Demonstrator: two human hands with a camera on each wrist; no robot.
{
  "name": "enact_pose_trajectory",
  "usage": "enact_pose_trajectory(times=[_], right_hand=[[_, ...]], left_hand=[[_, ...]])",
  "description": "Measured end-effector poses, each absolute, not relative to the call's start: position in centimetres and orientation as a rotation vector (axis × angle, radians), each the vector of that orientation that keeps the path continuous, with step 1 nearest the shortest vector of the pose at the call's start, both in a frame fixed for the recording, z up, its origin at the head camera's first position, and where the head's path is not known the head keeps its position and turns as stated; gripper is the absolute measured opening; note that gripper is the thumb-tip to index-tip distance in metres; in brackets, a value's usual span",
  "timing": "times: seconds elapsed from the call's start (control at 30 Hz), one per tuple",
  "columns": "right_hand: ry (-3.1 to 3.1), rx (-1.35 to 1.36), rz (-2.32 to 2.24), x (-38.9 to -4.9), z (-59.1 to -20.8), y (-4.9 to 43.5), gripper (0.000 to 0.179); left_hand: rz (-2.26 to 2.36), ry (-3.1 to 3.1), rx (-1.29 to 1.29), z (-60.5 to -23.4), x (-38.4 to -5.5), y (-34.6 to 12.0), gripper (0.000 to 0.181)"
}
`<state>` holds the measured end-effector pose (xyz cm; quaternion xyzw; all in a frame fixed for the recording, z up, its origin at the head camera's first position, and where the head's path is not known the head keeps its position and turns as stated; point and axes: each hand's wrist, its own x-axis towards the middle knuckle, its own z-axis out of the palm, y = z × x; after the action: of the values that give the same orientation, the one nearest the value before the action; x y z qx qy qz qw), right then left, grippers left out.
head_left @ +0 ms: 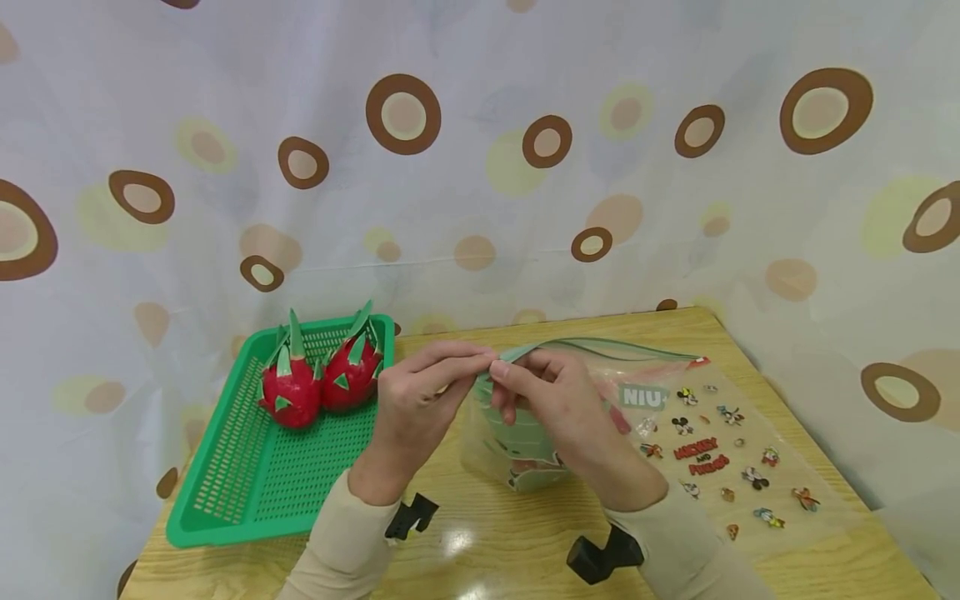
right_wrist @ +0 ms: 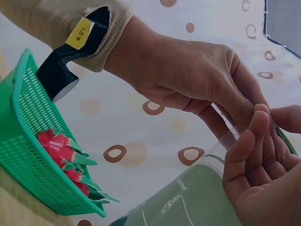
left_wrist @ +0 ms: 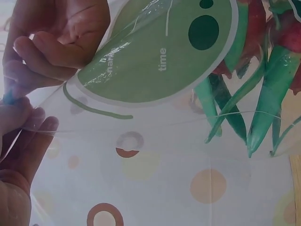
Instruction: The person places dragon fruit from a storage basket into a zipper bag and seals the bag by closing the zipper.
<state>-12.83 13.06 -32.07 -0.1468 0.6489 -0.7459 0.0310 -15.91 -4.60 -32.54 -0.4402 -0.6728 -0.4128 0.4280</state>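
A clear zip bag (head_left: 487,450) with a green printed panel (left_wrist: 160,61) stands on the wooden table, its green zip strip (head_left: 600,346) along the top. My left hand (head_left: 427,392) pinches the strip's left end between thumb and fingers. Right beside it, my right hand (head_left: 558,408) grips the same strip, thumb on the near side and fingers curled behind. The two hands' fingertips meet there. Red dragon fruit with green leaves (left_wrist: 258,99) shows through the clear film in the left wrist view. A red piece (head_left: 701,361) sits at the strip's right end.
Left of the hands stands a green plastic basket (head_left: 202,533) holding two dragon fruits (head_left: 291,393). On the right lies flat clear plastic (head_left: 750,517) printed with cartoon figures. A spotted curtain (head_left: 465,192) hangs behind the table.
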Motion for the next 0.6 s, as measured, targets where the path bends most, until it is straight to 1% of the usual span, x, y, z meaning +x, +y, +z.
enact_pose_trajectory(times=[0.17,0.4,0.6], right_hand=[[1.869,-0.395,-2.391,-12.9,-32.2,13.3,0.024],[1.798,-0.419,-2.449,-13.0,-32.4,13.8,0.021],[1.791,-0.367,-2.484,-13.1,-32.6,14.4,0.020]], left_hand=[[-1.083,-1.680,-1.092,-32.6,-16.0,-4.7,0.018],[-1.125,-1.673,-1.086,-32.6,-16.0,-5.1,0.018],[-1.164,-1.677,-1.073,-32.8,-16.1,-5.6,0.019]])
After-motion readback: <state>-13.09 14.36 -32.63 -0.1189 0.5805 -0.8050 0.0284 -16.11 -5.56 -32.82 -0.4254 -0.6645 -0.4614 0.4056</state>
